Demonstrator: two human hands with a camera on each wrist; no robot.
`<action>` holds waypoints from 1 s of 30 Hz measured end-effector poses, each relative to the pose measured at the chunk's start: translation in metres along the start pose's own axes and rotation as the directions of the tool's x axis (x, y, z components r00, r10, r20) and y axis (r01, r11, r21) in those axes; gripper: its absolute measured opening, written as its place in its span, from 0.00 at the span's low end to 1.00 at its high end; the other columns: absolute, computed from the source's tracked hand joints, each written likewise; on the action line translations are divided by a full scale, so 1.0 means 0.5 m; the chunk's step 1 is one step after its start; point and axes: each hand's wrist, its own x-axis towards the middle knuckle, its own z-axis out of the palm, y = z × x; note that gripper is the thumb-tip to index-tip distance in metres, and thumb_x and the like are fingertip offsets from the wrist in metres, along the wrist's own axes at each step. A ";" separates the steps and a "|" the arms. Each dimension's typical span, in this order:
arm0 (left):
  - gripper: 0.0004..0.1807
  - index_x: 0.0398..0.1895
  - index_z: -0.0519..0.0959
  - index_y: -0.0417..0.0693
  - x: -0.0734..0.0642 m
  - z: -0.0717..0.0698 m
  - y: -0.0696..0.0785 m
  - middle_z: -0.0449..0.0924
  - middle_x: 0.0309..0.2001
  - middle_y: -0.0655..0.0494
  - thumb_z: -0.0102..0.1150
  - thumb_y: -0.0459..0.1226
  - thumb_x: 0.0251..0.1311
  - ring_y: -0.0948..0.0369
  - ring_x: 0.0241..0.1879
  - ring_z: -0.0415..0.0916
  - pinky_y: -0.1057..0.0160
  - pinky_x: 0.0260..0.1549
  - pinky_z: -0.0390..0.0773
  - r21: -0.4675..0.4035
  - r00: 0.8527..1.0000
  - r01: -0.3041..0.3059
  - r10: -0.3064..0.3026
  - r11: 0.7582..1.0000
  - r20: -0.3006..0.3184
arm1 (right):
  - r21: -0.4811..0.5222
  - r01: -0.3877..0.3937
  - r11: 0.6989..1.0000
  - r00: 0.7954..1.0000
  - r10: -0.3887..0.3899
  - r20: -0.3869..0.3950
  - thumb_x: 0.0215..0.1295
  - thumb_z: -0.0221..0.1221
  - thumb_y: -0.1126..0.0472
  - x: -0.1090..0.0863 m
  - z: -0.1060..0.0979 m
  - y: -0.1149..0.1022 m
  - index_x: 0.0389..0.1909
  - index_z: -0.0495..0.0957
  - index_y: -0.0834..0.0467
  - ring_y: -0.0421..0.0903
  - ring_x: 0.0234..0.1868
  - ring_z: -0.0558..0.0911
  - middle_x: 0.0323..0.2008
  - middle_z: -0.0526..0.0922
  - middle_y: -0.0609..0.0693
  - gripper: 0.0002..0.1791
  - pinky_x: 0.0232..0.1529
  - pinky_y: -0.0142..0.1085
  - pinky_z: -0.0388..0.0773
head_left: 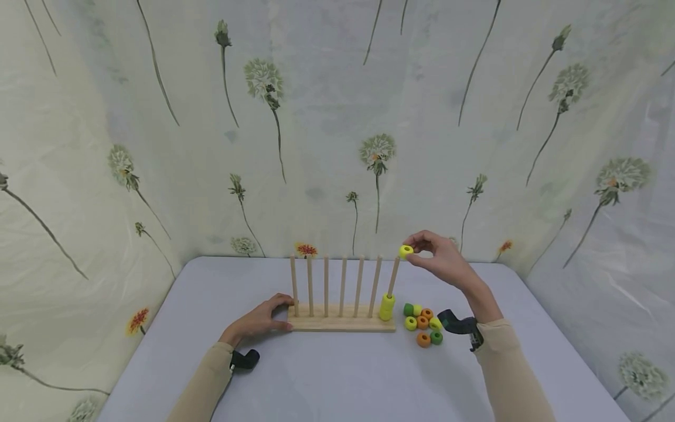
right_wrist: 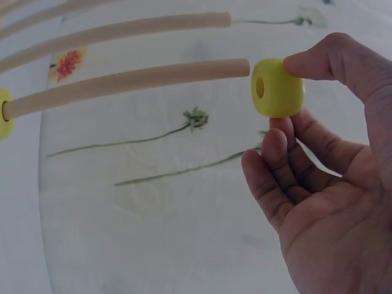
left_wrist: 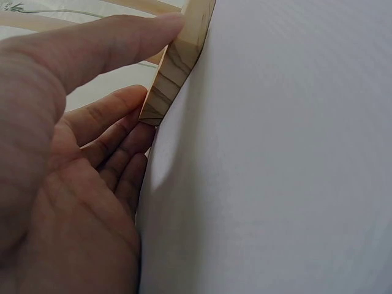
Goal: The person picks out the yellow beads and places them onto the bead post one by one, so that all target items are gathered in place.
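Observation:
A wooden base (head_left: 337,324) with a row of several upright pegs (head_left: 343,287) stands on the table. Yellow beads (head_left: 387,306) are stacked low on its rightmost peg. My right hand (head_left: 443,258) pinches another yellow bead (right_wrist: 278,89) between thumb and fingers, close to the tip of that rightmost peg (right_wrist: 135,86). In the right wrist view the bead's hole faces the peg end, a little apart from it. At the base's left end, my left hand (head_left: 261,318) grips it, thumb at the front and fingers behind; the left wrist view shows the wooden end (left_wrist: 168,82) between them.
Right of the base lies a loose group of green, yellow and orange beads (head_left: 422,322), below my right forearm. A white cloth covers the table (head_left: 337,381). A flower-printed curtain (head_left: 316,129) rises behind the table's far edge and along both sides.

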 end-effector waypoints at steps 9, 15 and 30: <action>0.35 0.62 0.71 0.53 0.001 -0.001 -0.001 0.64 0.67 0.53 0.72 0.47 0.50 0.49 0.71 0.55 0.43 0.70 0.53 0.013 1.000 -0.008 0.008 1.000 0.002 | 0.007 0.017 1.000 1.000 -0.017 -0.008 0.63 0.64 0.55 0.003 0.008 -0.005 0.49 0.75 0.56 0.47 0.47 0.77 0.46 0.79 0.51 0.17 0.45 0.25 0.74; 0.34 0.62 0.71 0.53 0.000 0.000 -0.002 0.64 0.67 0.53 0.72 0.46 0.51 0.49 0.71 0.55 0.43 0.70 0.53 0.015 1.000 -0.018 0.018 1.000 -0.002 | 0.004 0.031 1.000 0.999 -0.031 -0.009 0.62 0.64 0.55 0.003 0.015 -0.005 0.49 0.75 0.57 0.46 0.46 0.77 0.47 0.80 0.51 0.17 0.45 0.25 0.74; 0.33 0.62 0.71 0.52 -0.001 -0.001 -0.002 0.65 0.66 0.52 0.71 0.45 0.51 0.48 0.71 0.55 0.42 0.69 0.53 0.013 0.999 -0.041 0.041 0.999 0.001 | 0.029 0.049 0.998 0.999 -0.050 0.020 0.62 0.64 0.57 0.006 0.024 -0.004 0.49 0.75 0.55 0.46 0.46 0.77 0.46 0.79 0.50 0.16 0.46 0.27 0.75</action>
